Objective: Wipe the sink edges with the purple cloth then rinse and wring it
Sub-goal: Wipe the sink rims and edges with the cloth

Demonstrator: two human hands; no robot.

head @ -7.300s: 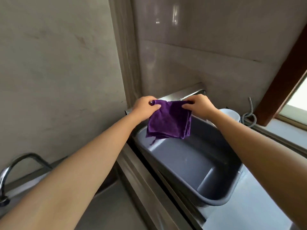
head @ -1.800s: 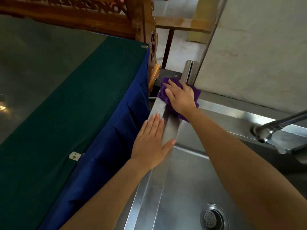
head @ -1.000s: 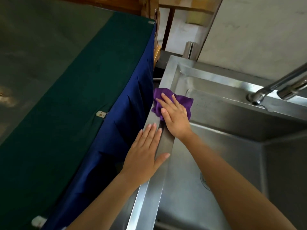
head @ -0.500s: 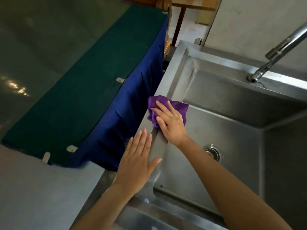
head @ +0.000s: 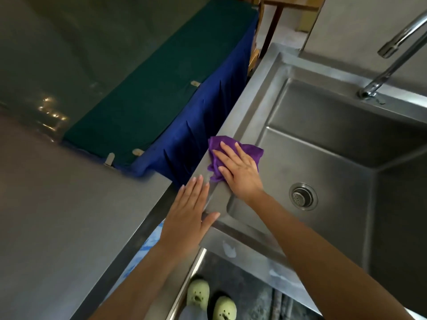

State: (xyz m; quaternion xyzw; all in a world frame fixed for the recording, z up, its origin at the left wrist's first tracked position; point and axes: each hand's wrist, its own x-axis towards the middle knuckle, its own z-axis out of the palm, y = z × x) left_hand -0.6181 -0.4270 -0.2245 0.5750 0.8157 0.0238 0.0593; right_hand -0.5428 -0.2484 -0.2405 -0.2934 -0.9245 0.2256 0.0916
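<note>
Steel sink, large, right of scene; drain in basin floor; faucet at far right. Grey bench, left, beside green and blue drape. My left hand, flat on the sink's near-left rim corner, fingers together and straight, holding nothing. My right hand, palm down, fingers spread and pressed on the purple cloth. Cloth lies bunched on the sink's left edge, just beyond my left fingertips.
</note>
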